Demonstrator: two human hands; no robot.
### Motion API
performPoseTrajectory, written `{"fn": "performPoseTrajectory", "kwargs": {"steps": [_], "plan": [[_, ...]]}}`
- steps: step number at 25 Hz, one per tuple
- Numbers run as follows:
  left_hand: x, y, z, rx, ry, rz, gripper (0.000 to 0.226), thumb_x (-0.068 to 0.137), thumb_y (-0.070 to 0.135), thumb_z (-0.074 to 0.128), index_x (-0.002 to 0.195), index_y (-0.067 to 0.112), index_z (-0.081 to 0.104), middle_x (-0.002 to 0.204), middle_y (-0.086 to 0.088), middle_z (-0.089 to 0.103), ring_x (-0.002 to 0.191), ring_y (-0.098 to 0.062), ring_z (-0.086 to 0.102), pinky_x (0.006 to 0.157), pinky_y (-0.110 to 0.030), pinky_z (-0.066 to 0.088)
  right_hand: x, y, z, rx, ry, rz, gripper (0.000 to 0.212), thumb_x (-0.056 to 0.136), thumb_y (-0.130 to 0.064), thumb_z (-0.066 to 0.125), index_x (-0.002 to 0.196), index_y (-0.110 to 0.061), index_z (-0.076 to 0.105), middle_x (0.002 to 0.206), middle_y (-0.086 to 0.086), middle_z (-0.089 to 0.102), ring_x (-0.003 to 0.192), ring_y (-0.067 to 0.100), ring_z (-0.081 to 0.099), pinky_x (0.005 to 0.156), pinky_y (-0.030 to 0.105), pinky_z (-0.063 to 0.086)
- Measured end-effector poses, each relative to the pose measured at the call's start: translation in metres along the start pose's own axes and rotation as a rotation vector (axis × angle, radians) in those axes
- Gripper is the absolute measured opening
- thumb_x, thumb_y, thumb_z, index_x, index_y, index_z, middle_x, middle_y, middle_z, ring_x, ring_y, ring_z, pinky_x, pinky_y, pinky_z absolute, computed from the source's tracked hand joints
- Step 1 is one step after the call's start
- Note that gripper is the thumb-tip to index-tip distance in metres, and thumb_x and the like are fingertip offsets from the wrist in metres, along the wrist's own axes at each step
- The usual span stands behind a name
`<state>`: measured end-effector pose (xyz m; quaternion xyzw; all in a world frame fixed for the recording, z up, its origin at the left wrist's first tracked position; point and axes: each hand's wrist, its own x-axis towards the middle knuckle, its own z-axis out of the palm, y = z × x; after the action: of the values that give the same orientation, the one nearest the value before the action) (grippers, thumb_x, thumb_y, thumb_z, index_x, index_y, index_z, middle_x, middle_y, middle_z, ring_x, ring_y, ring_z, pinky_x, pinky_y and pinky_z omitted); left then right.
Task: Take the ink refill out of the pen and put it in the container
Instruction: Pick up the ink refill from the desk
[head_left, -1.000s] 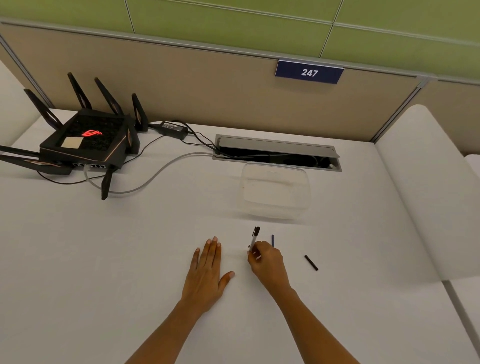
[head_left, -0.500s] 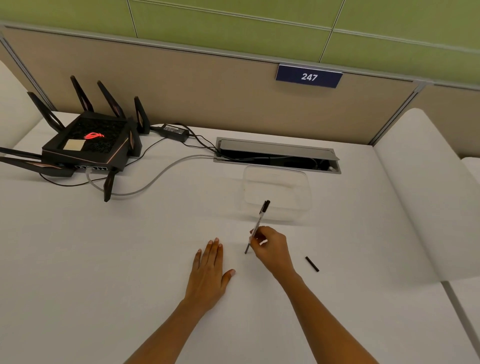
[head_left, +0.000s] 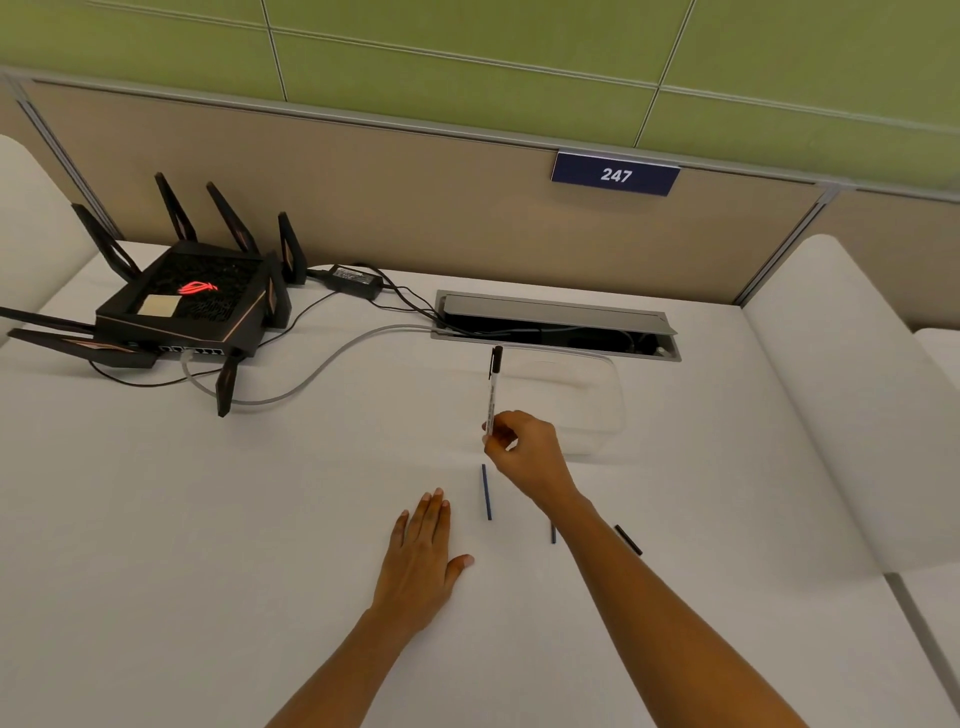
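Note:
My right hand (head_left: 524, 449) is shut on the lower end of a white pen (head_left: 491, 400), which stands nearly upright with its black cap at the top. The pen is just left of the clear plastic container (head_left: 597, 415). Below that hand a thin blue ink refill (head_left: 487, 492) lies on the white table, apart from both hands. A second short blue piece (head_left: 553, 533) shows beside my right forearm, partly hidden by it. My left hand (head_left: 423, 551) rests flat on the table with its fingers apart, holding nothing.
A small black pen part (head_left: 628, 539) lies right of my forearm. A black router (head_left: 192, 306) with antennas and its cables (head_left: 311, 371) sit at the back left. An open cable tray (head_left: 558, 325) is set into the table behind the container.
My right hand has lifted the pen off the table and raised it upright near the container's left edge. A blue refill now lies below that hand. The left hand has stayed flat.

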<state>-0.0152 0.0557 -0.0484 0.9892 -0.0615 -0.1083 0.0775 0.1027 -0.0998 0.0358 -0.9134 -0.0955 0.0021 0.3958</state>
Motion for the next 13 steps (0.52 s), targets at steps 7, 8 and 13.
{"fn": "performPoseTrajectory", "kwargs": {"steps": [7,8,13], "plan": [[0.006,-0.005,-0.018,-0.157,0.025,-0.015,0.067,0.097,0.051,0.028,0.151,0.013,0.013,0.159,-0.003,0.015,0.145,-0.017,0.014,0.118,-0.033,0.011,0.006,-0.002,0.006,-0.085,-0.128,0.039,0.02,0.084,-0.021,0.065,0.101,-0.011,0.07,0.094,0.007,0.072,0.083,0.02,0.064,0.081,0.036,0.057],[0.009,-0.005,-0.026,-0.251,0.052,-0.028,0.064,0.098,0.049,0.031,0.15,0.014,0.019,0.156,-0.004,0.025,0.143,-0.018,0.023,0.116,-0.032,0.016,0.004,-0.001,0.008,-0.104,-0.153,0.047,0.021,0.084,-0.021,0.065,0.102,-0.011,0.071,0.094,0.007,0.071,0.084,0.02,0.064,0.081,0.036,0.056],[0.027,-0.004,-0.069,-1.072,0.172,-0.298,0.039,0.092,0.035,0.057,0.124,0.014,0.061,0.124,-0.006,0.066,0.116,-0.022,0.058,0.104,-0.038,0.042,-0.003,-0.001,0.019,-0.204,-0.315,0.095,0.024,0.08,-0.022,0.065,0.1,-0.012,0.072,0.093,0.005,0.069,0.079,0.017,0.06,0.077,0.033,0.056]]}}
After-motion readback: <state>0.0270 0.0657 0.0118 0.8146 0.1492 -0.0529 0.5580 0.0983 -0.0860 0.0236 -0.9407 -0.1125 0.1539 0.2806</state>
